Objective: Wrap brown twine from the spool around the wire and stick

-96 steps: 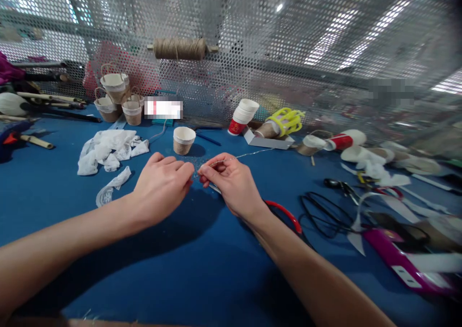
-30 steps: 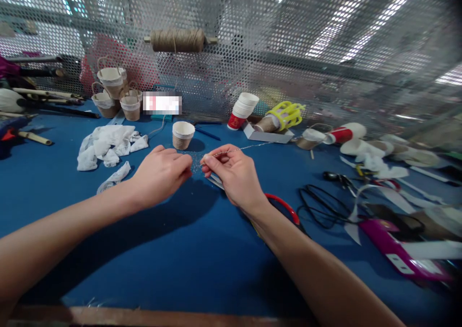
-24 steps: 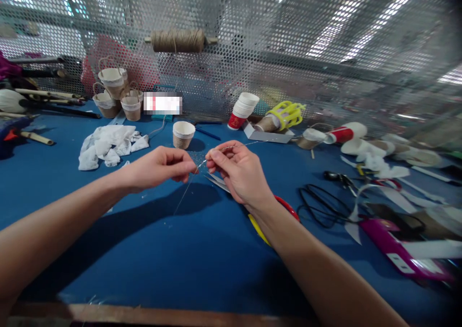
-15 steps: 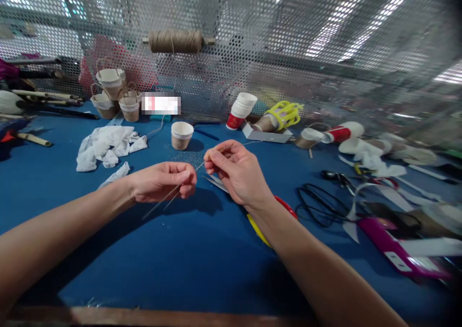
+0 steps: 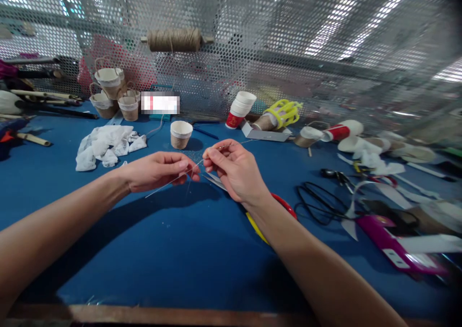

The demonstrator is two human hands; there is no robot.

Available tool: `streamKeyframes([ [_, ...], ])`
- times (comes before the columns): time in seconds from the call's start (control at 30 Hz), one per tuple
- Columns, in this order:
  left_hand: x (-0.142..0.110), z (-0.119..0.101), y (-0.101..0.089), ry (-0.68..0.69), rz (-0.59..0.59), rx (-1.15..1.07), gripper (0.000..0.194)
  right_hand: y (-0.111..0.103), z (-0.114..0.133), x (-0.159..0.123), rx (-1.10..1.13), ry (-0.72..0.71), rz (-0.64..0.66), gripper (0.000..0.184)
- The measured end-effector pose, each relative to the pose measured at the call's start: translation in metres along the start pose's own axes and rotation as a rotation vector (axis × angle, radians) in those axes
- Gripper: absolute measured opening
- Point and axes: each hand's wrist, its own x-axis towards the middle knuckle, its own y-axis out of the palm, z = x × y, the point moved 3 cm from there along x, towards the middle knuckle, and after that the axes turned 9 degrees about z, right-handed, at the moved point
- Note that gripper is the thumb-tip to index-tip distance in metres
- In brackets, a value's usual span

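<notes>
My left hand (image 5: 159, 171) is closed in a pinch on a thin silvery wire (image 5: 164, 187) whose free end trails down and left from the fingers. My right hand (image 5: 234, 170) is also pinched on the same wire, a few centimetres to the right, with another strand running off to the upper right. Both hands hover just above the blue table (image 5: 173, 250). A small paper cup wrapped in brown (image 5: 181, 134) stands just behind them. Under my right wrist lie scissors with a red and yellow handle (image 5: 277, 211).
Crumpled white lace (image 5: 104, 145) lies at the left, small handled cups (image 5: 115, 93) behind it. A stack of paper cups (image 5: 241, 109), a yellow plastic piece (image 5: 287, 113), black scissors (image 5: 321, 204) and a magenta tool (image 5: 393, 250) crowd the right. A twine spool (image 5: 174, 39) hangs on the perforated metal screen.
Both hands rose off the table. My left hand pulled a length of wire out and down to the left, then came back up close to my right hand.
</notes>
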Motion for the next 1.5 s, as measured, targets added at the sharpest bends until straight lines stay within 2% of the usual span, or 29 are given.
streamKeyframes([
  [0.07, 0.002, 0.011, 0.002, -0.066, 0.169, -0.216, 0.027, 0.001, 0.000, 0.000, 0.041, 0.019, 0.027, 0.014],
  [0.13, 0.002, 0.017, 0.004, -0.063, 0.234, -0.328, 0.027, 0.001, 0.000, 0.000, 0.060, 0.026, 0.039, 0.015],
  [0.3, 0.002, 0.019, 0.006, -0.057, 0.245, -0.385, 0.026, -0.001, 0.000, 0.000, 0.098, 0.010, 0.053, 0.016],
  [0.4, 0.003, 0.018, 0.005, -0.018, 0.212, -0.388, 0.032, 0.000, 0.000, 0.000, 0.096, 0.010, 0.069, 0.015],
  [0.5, 0.003, 0.016, 0.004, 0.009, 0.177, -0.322, 0.029, 0.002, 0.001, -0.001, 0.069, 0.009, 0.084, 0.015],
  [0.6, 0.003, 0.008, 0.002, -0.034, 0.038, 0.000, 0.028, 0.002, 0.001, -0.002, -0.033, -0.013, 0.054, 0.014],
  [0.67, 0.001, -0.001, 0.002, -0.088, -0.120, 0.443, 0.025, 0.001, 0.000, -0.003, -0.144, -0.041, 0.006, 0.013],
  [0.73, -0.003, -0.015, 0.004, -0.095, -0.354, 0.934, 0.021, 0.001, -0.002, -0.003, -0.231, -0.056, -0.027, 0.013],
  [0.8, -0.006, -0.024, 0.007, -0.130, -0.420, 1.150, 0.019, 0.001, -0.004, -0.003, -0.259, -0.054, -0.033, 0.013],
  [0.83, -0.007, -0.024, 0.006, -0.159, -0.382, 1.121, 0.020, 0.000, -0.004, -0.002, -0.250, -0.051, -0.027, 0.014],
  [0.87, -0.007, -0.023, 0.004, -0.183, -0.296, 1.000, 0.021, 0.000, -0.004, -0.002, -0.229, -0.046, -0.019, 0.014],
  [0.97, -0.007, -0.011, -0.003, -0.156, 0.013, 0.334, 0.026, -0.001, -0.002, -0.001, -0.122, -0.019, 0.007, 0.015],
  [1.07, -0.005, 0.005, -0.007, -0.107, 0.184, -0.244, 0.026, -0.002, 0.000, -0.001, -0.027, 0.009, 0.024, 0.016],
  [1.13, -0.002, 0.013, -0.003, -0.081, 0.249, -0.408, 0.026, -0.002, 0.001, -0.001, -0.004, 0.014, 0.029, 0.017],
  [1.2, 0.000, 0.016, 0.003, -0.029, 0.261, -0.452, 0.026, -0.002, 0.001, -0.001, -0.009, 0.008, 0.029, 0.018],
  [1.27, 0.002, 0.015, 0.008, 0.002, 0.206, -0.349, 0.029, -0.002, 0.002, -0.001, -0.034, -0.008, 0.023, 0.018],
  [1.3, 0.002, 0.012, 0.009, -0.002, 0.156, -0.222, 0.030, -0.002, 0.002, -0.002, -0.058, -0.018, 0.014, 0.018],
  [1.37, 0.002, 0.005, 0.009, -0.023, -0.013, 0.170, 0.026, -0.002, 0.001, -0.002, -0.133, -0.037, -0.016, 0.016],
  [1.43, 0.000, -0.006, 0.006, -0.027, -0.252, 0.620, 0.020, -0.003, 0.001, -0.002, -0.214, -0.050, -0.050, 0.015],
  [1.5, -0.003, -0.014, 0.005, -0.022, -0.402, 0.848, 0.018, -0.003, 0.000, -0.002, -0.247, -0.056, -0.070, 0.015],
])
